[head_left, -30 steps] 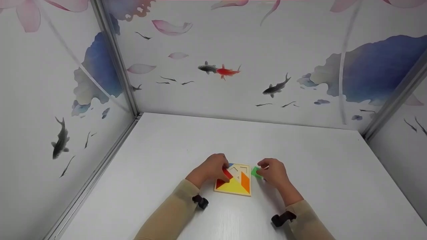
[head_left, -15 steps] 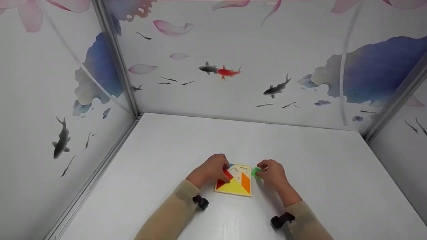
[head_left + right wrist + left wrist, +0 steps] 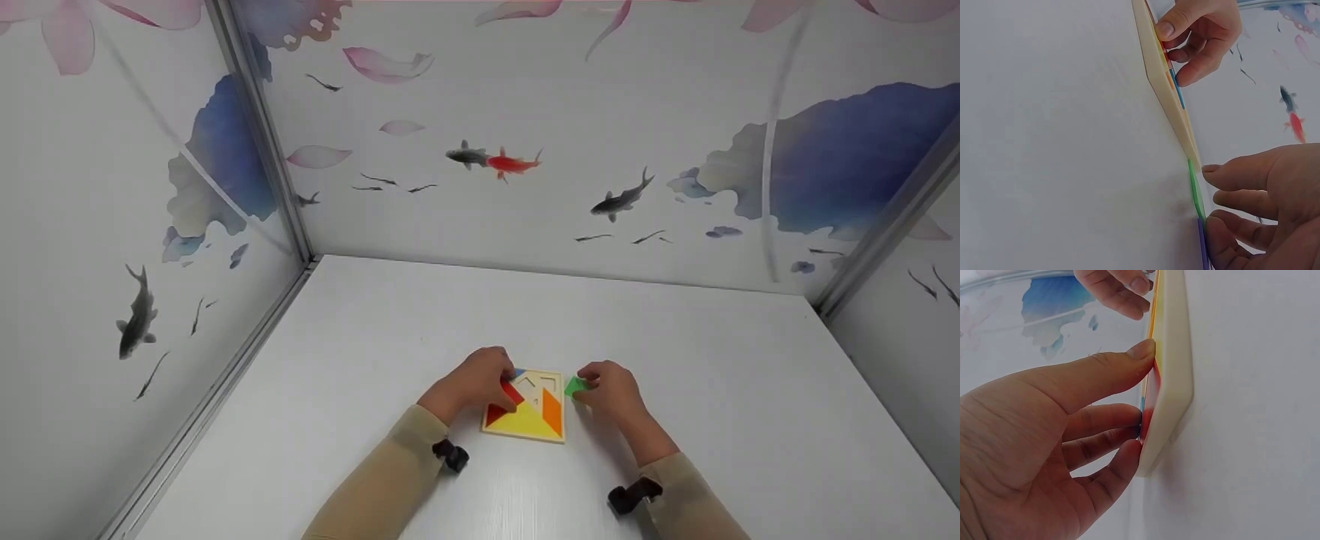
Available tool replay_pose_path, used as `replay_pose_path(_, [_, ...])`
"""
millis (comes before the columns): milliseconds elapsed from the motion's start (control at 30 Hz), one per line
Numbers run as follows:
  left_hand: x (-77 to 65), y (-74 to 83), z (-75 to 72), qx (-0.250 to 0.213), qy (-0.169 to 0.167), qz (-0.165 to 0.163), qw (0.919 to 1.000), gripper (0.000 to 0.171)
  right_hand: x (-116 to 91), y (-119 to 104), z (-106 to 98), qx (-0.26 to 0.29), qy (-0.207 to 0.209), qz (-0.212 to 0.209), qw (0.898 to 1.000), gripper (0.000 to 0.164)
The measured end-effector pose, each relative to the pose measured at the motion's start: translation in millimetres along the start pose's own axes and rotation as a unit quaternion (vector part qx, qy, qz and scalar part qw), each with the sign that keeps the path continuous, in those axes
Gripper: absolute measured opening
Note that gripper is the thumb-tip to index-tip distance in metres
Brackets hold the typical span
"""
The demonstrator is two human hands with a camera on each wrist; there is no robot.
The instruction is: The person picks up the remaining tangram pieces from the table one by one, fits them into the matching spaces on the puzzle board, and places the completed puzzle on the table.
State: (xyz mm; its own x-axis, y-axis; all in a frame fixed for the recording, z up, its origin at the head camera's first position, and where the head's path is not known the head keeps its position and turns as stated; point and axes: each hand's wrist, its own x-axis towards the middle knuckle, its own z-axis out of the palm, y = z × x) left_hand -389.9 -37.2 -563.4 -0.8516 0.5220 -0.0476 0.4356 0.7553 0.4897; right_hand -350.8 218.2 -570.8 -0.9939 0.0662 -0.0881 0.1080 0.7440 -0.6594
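A square wooden tangram board (image 3: 550, 373) lies on the white table, holding a yellow triangle (image 3: 529, 421), an orange piece (image 3: 552, 410), red pieces (image 3: 513, 391) and a blue piece (image 3: 519, 371). My left hand (image 3: 480, 379) rests on its left side, thumb and fingertips on the pieces. Bare recesses show at the far right of the board. Beside the right edge lies a green piece (image 3: 575, 387); my right hand (image 3: 611, 390) is over it with fingers loosely bent, fingertips close to its surface. A purple piece (image 3: 1203, 242) shows under those fingers in the right wrist view.
White table (image 3: 390, 315) surrounds the board. Printed panels with fish and petals stand behind (image 3: 525, 217) and to the left (image 3: 82, 300), joined by metal posts. Both wrists wear a black camera mount.
My right hand has shifted very slightly nearer the body, still by the green piece. The left hand and the board stay as they were.
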Motion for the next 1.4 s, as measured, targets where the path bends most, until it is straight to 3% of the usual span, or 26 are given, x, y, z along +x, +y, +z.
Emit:
replay_pose_path(233, [-2.3,1.7,1.2,-0.019,-0.004,-0.024,0.9995,0.047,-2.1,-1.8,0.7,-0.008,-0.009,0.002,1.0,0.035])
replay_pose_path(700, [-3.9,3.4,0.0,-0.033,-0.007,-0.033,0.9989,0.047,-0.7,-0.7,1.1,-0.03,-0.011,-0.009,0.999,0.035])
replay_pose_path(933, [-1.3,0.7,0.6,-0.003,-0.006,-0.017,0.9998,0.048,-0.5,3.2,2.4,-0.048,-0.001,-0.038,0.998,0.033])
replay_pose_path(1400, [-2.6,3.9,0.2,-0.02,-0.009,-0.034,0.9992,0.05,0.8,-0.8,-0.3,-0.051,-0.029,-0.007,0.998,0.034])
